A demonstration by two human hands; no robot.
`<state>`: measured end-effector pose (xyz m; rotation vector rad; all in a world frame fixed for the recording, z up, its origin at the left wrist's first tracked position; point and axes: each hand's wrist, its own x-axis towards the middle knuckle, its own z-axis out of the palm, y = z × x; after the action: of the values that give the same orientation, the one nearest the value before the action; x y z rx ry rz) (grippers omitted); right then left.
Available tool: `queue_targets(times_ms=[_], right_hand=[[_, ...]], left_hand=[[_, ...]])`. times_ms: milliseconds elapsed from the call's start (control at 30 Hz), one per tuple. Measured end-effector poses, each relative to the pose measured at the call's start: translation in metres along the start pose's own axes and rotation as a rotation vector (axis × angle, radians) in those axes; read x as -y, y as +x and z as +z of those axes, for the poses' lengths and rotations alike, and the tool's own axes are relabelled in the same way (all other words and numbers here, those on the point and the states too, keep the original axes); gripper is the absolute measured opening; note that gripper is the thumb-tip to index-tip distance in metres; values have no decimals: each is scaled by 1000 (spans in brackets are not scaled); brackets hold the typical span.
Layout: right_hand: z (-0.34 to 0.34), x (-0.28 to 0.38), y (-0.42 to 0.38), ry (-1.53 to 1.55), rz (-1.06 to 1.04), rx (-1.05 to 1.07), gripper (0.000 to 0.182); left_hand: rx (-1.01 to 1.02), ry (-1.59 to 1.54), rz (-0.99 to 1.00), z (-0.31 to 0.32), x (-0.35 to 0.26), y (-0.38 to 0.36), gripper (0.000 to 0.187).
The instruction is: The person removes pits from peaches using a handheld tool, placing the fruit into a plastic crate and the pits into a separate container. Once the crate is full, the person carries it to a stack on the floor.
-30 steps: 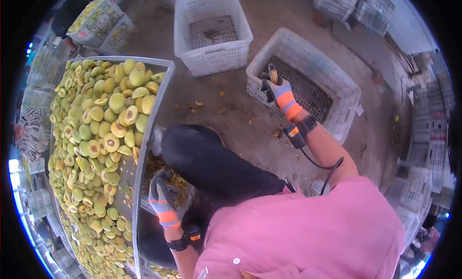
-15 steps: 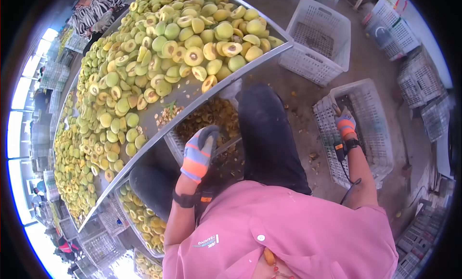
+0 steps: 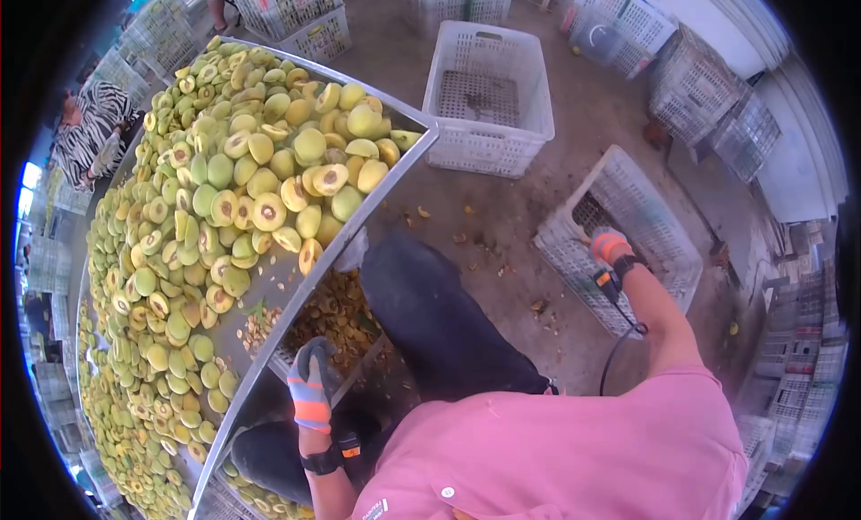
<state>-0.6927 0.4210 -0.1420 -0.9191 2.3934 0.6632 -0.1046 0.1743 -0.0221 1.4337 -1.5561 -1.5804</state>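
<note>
My right hand, in a grey and orange glove, is closed on the near-left rim of a white plastic crate. The crate stands on the floor at my right, a dark bottom showing inside. My left hand, gloved alike, is raised by the metal table edge, its fingers curled inward; I cannot tell what they hold. Beyond that edge lies a large heap of yellow-green stone fruit, many halved with brown centres. Below the left hand's fingertips, a container of brownish fruit scraps sits between my knees.
Another white crate stands on the floor past the table corner. Stacked crates line the right wall, with more at the back. A person in a striped top is at the table's far left. Scraps litter the floor.
The view has turned to the right, so the table appears farther left. My right hand stays at the crate, which now sits more slanted in view. My left hand remains raised near the table edge.
</note>
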Motion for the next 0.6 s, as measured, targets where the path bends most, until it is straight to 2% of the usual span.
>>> queue_targets(times_ms=[67, 133, 200, 300, 367, 400, 433, 500, 567, 600], right_hand=[[-14, -5, -15, -68, -3, -18, 29], [-47, 16, -15, 92, 154, -133, 27], [-83, 56, 7, 263, -9, -369, 30], [-131, 125, 85, 419, -264, -661, 38], [-160, 177, 141, 390, -333, -974, 42], [-174, 199, 161, 337, -296, -993, 42], [-185, 221, 178, 281, -269, -1005, 41], [-196, 253, 212, 175, -191, -520, 41], [-194, 264, 222, 83, -243, -435, 43], [-187, 261, 213, 125, -294, -559, 41]], left_hand=[[-20, -37, 58, 4, 14, 9, 24], [-18, -40, -33, 8, 19, 15, 25], [-4, -111, -130, 14, 28, 22, 24], [25, 42, -85, 33, 16, 29, 23], [56, 226, 71, 37, 14, 32, 22], [67, 324, 131, 37, 16, 30, 22], [16, 361, 106, 35, 18, 26, 21], [13, 482, 147, 26, 10, 19, 22], [-69, 466, 90, 19, 12, 12, 22], [-60, 423, 62, 16, 13, 11, 22]])
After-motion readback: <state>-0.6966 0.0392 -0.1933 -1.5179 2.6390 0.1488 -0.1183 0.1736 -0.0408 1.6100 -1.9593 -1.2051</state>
